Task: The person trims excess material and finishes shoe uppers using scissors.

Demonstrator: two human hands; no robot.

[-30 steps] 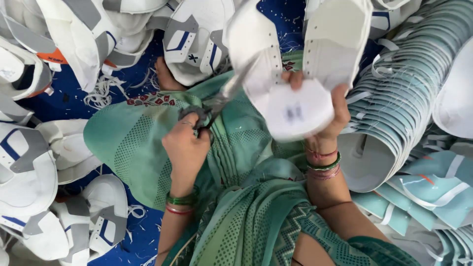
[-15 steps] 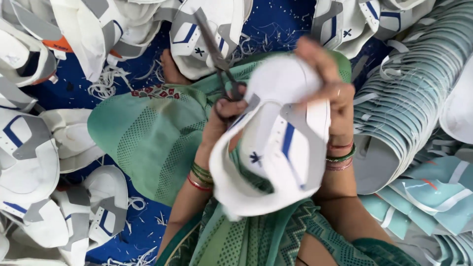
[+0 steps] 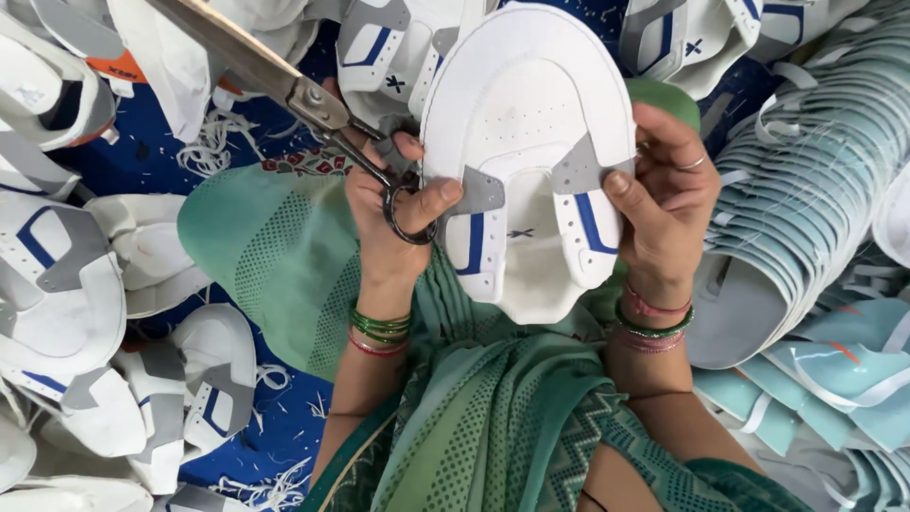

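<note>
A white shoe upper (image 3: pixel 531 123) with grey and blue patches is held flat and open in front of me, above my green-clad lap. My left hand (image 3: pixel 384 213) pinches its left edge by the grey patch. That same hand has metal scissors (image 3: pixel 284 81) hooked on its fingers, blades shut and pointing up-left, away from the upper. My right hand (image 3: pixel 668 194) grips the upper's right edge, thumb on the other grey patch. Both wrists wear bangles.
Several similar white shoe uppers (image 3: pixel 66 303) lie heaped on a blue cloth (image 3: pixel 275 427) at left and along the top. Long stacks of pale teal flat pieces (image 3: pixel 806 190) curve down the right side. Loose white thread scraps (image 3: pixel 204 152) litter the cloth.
The upper, folded a second ago, has been turned and spread flat between both hands. The scissors swung from lying against the piece to pointing up-left.
</note>
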